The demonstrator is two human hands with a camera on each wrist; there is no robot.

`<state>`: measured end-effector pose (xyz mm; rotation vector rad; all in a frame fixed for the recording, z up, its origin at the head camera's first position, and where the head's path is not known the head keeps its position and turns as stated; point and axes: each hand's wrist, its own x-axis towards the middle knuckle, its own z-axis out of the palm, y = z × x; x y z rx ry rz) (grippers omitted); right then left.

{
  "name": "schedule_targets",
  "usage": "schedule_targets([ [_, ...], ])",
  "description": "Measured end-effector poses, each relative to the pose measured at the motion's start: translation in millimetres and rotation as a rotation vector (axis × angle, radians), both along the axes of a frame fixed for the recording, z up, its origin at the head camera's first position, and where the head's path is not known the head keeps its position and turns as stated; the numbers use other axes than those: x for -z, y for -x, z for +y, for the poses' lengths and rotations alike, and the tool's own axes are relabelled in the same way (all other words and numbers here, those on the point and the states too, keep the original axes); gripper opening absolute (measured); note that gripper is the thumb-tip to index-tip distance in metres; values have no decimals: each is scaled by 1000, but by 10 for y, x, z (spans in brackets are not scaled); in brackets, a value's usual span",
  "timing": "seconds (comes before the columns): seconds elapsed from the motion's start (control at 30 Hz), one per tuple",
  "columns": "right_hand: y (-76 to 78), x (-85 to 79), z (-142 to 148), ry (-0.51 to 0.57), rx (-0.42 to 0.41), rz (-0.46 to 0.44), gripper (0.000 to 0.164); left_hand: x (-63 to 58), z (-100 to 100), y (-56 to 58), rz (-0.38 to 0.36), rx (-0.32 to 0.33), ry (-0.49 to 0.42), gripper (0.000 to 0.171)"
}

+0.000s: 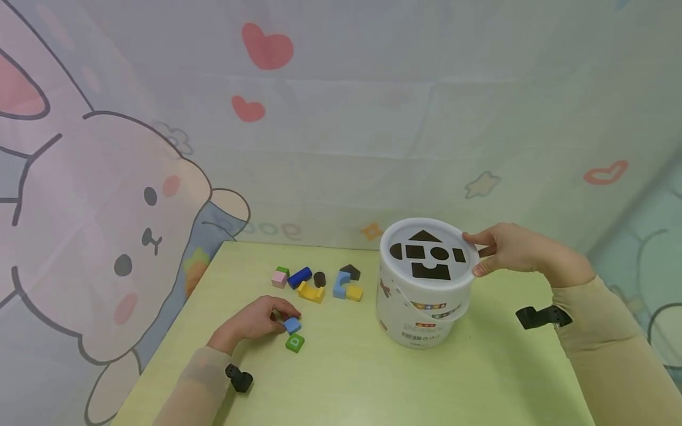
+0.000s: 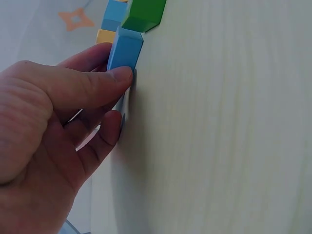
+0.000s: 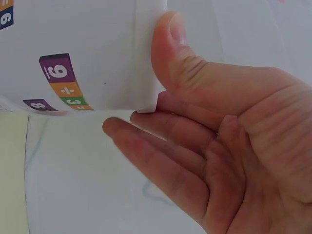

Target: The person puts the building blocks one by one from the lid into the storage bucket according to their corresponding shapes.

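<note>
My left hand (image 1: 258, 316) pinches a small blue block (image 1: 292, 325) low over the table, thumb on its near face and forefinger behind it, as the left wrist view shows. Close by lies a green block (image 1: 295, 342) marked with a letter D. On the right, my right hand (image 1: 514, 251) touches the rim of a white bucket (image 1: 415, 319) with thumb and fingertips. Its other fingers (image 3: 161, 163) extend loosely beside the bucket. The bucket's lid (image 1: 424, 287) has several shaped holes, among them a triangle, a circle and a notched rectangle.
Behind the left hand lie a pink block (image 1: 279, 279), a dark blue cylinder (image 1: 300, 277), a yellow arched block (image 1: 311, 292) and a dark cylinder (image 1: 319, 279). Nearer the bucket are a light blue arch (image 1: 341, 286), a yellow block (image 1: 354, 293) and a dark pentagonal block (image 1: 351, 271).
</note>
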<state>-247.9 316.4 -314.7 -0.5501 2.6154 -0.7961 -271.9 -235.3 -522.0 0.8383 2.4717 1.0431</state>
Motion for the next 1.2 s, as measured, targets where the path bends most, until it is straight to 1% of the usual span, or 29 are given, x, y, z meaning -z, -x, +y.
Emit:
schedule_targets([
  [0.17, 18, 16, 12, 26, 1, 2, 84, 9, -12, -7, 8, -4, -9, 33],
  [0.43, 11, 89, 67, 36, 21, 9, 84, 49, -29, -13, 3, -39, -17, 30],
  [0.5, 11, 97, 71, 47, 22, 8, 83, 50, -35, -14, 13, -50, -38, 31],
  [0.57, 10, 100, 73, 48, 22, 13, 83, 45, -37, -16, 17, -74, -59, 31],
  [0.7, 2, 96, 75, 37, 18, 34, 82, 14, -32, -23, 21, -109, -117, 34],
  [0.93, 2, 104, 78, 29, 15, 51, 82, -89, 38, -60, 76, -170, -190, 41],
  [1.1, 0, 122, 84, 41, 17, 54, 79, -229, 173, -96, 121, -142, -254, 35],
  [1.2, -2, 134, 96, 43, 12, 59, 80, -364, 289, -136, 144, -131, -289, 35],
])
